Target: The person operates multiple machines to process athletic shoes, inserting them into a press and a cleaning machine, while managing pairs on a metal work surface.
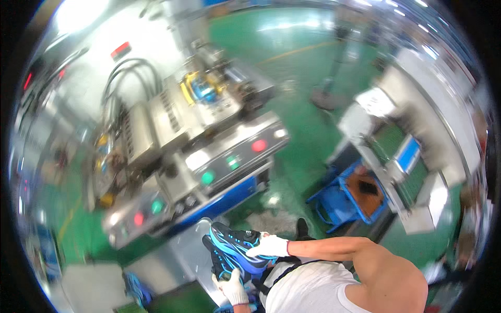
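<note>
Two black sneakers with blue trim are held side by side in front of my body. My right hand [269, 247], in a white knit glove, is closed round the heel end of the upper sneaker [236, 240], whose thick blue-violet sole faces partly toward me. Lower down, my left hand [231, 288], gloved the same way, is closed on the second sneaker [219, 259]. That shoe lies partly behind the first. Both toes point up and left, over a grey metal surface [189, 249].
A machine with a button panel [235, 156] and metal clamps stands ahead on the left. At right are a blue stool [339, 195] with a brown top and a conveyor machine [438, 125]. More blue-and-black shoes [136, 288] lie lower left. A fan-like stand [329, 96] stands farther off.
</note>
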A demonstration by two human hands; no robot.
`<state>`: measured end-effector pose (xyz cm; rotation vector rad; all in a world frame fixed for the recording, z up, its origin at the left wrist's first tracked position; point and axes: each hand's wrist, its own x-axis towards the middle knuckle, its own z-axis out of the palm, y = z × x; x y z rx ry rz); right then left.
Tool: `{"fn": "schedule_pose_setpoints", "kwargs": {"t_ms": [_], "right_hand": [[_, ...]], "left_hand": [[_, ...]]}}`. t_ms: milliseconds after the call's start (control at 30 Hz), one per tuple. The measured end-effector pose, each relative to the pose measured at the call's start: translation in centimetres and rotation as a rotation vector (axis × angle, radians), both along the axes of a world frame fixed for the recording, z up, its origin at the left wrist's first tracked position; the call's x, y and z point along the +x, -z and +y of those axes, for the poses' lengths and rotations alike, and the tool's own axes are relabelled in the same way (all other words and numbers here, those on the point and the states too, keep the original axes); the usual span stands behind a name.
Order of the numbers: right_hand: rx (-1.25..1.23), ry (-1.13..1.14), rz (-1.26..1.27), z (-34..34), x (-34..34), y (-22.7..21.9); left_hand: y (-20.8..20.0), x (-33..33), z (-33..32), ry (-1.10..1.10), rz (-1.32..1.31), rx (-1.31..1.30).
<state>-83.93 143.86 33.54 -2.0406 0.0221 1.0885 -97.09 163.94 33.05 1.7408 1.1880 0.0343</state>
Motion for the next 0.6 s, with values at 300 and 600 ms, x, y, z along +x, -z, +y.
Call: {"fn": "schedule_pose_setpoints", "kwargs": {"t_ms": [300,600], "right_hand": [[0.148,1.044,-0.330,-26.2,-10.6,-8.2],[-0.517,1.766,-0.732,-45.6,-13.5,-14.9]], "left_hand": [[-11.6,12.4,-22.4,1.005,-0.396,-0.396],[-17.1,25.7,-54.7,1.656,-0.795,-0.074]]}}
